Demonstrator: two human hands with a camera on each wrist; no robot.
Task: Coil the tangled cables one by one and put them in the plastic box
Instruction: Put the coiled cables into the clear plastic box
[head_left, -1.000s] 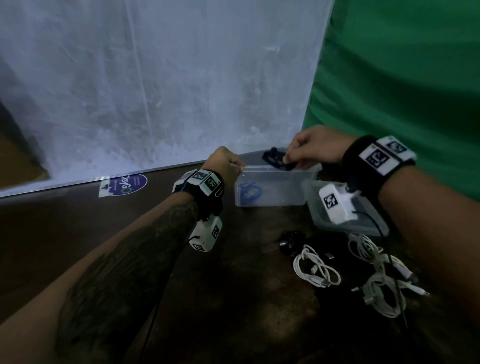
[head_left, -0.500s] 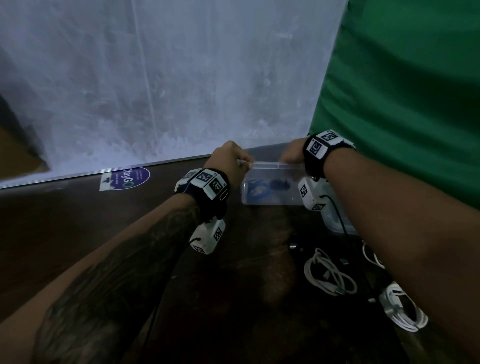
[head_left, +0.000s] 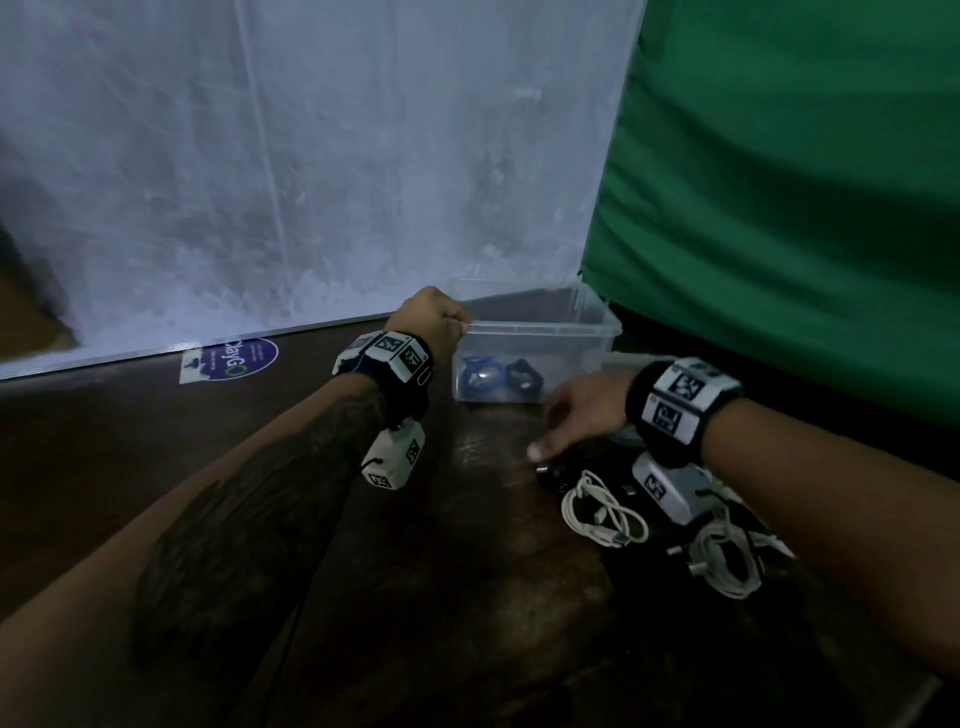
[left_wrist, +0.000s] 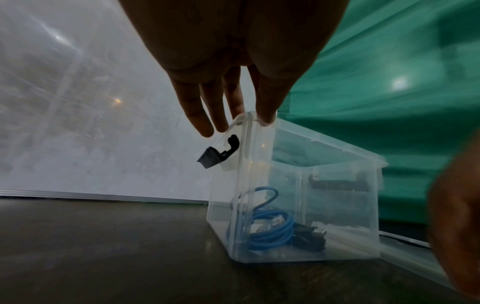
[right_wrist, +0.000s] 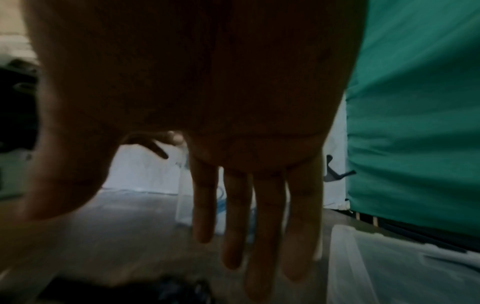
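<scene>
The clear plastic box (head_left: 545, 328) stands at the back of the dark table. Inside it lie a coiled blue cable (head_left: 480, 376) and a coiled black cable (head_left: 524, 383); both show through the wall in the left wrist view, blue cable (left_wrist: 270, 230) and black cable (left_wrist: 309, 237). My left hand (head_left: 434, 325) pinches the box's near left rim corner between thumb and fingers (left_wrist: 265, 107). My right hand (head_left: 569, 418) hovers in front of the box, fingers (right_wrist: 259, 226) straight and holding nothing, just above a dark cable bundle (head_left: 558, 475). Two white cable bundles (head_left: 602, 512) (head_left: 727, 569) lie to its right.
The box's clear lid (right_wrist: 402, 267) lies flat to the right of the box. A green cloth (head_left: 779, 182) hangs at the right, a white sheet wall behind. A round blue sticker (head_left: 234, 358) sits at the table's back left.
The right hand let the black cable go into the box, then pulled back and down toward the loose cables. The left hand stayed on the box rim.
</scene>
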